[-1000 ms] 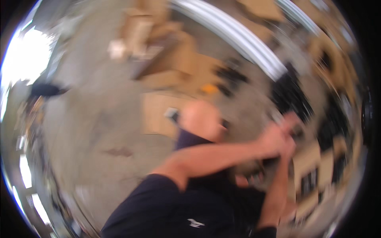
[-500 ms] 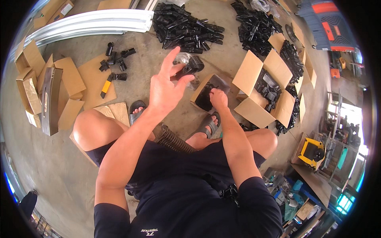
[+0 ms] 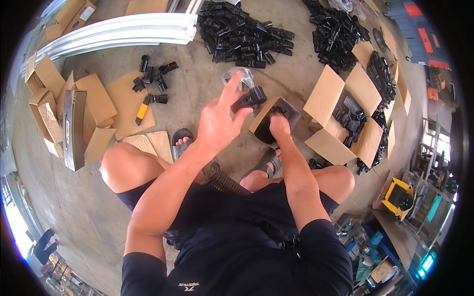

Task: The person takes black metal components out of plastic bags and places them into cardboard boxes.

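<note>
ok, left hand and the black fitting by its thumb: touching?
Touching. The head view shows the left hand holding the black fitting at the thumb, index finger extended past it.

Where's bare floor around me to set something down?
Bare floor lies between the small black fittings and the left hand, and left of the left knee, below the opened cardboard. It's crowded on the right, around the open box and the black pile beyond it.

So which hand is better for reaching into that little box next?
Probably the right hand: it is right at the opening of the small box. The left hand is off to the left of it and busy holding a black fitting.
</note>
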The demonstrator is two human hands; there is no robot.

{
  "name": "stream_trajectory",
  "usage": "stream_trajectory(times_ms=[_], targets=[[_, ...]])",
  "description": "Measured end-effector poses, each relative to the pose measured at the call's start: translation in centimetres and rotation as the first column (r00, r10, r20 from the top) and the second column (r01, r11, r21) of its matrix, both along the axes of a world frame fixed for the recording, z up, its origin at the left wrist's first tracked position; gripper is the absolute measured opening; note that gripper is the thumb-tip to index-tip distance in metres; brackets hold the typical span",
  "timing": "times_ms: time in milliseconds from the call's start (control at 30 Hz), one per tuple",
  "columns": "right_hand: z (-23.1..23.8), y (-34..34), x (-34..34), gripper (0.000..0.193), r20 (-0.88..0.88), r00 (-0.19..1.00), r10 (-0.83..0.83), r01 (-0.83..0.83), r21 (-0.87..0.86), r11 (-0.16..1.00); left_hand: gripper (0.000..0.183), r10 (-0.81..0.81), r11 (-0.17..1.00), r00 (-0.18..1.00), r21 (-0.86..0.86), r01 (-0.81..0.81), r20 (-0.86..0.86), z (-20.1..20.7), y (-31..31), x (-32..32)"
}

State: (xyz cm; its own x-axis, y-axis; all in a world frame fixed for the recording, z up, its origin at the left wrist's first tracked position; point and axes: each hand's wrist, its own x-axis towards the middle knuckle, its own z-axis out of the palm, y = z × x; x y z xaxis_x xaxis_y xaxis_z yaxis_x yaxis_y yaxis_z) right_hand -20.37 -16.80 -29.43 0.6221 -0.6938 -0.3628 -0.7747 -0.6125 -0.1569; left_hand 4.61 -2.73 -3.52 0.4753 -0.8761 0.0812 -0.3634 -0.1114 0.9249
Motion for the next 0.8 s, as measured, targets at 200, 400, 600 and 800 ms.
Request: stream_trajectory(times_ms=[200, 400, 600, 800], targets=[[4.2, -0.5, 1.7, 0.013, 0.294, 0.943, -0.159, 0.165, 0.001, 0.986, 0.084, -0.078, 0.996, 0.937, -0.022, 0.091, 0.342, -0.2, -0.5, 0.8], [18.0, -2.9, 6.1, 0.019, 0.595, 0.724, -0.35, 0.243, 0.255, 0.936, 0.088, -0.078, 0.992, 0.881, -0.054, 0.116, 0.467, 0.0, -0.4, 1.4], [30.4, 0.8, 6.5, 0.018, 0.69, 0.577, -0.437, -0.044, 0.56, 0.827, 0.092, -0.108, 0.985, 0.836, -0.055, 0.163, 0.539, 1.0, -0.1, 0.7], [30.5, 4.1, 8.1, 0.012, 0.746, 0.514, -0.423, -0.066, 0.526, 0.848, 0.096, -0.114, 0.976, 0.808, -0.086, 0.199, 0.579, 1.3, 0.4, -0.5]])
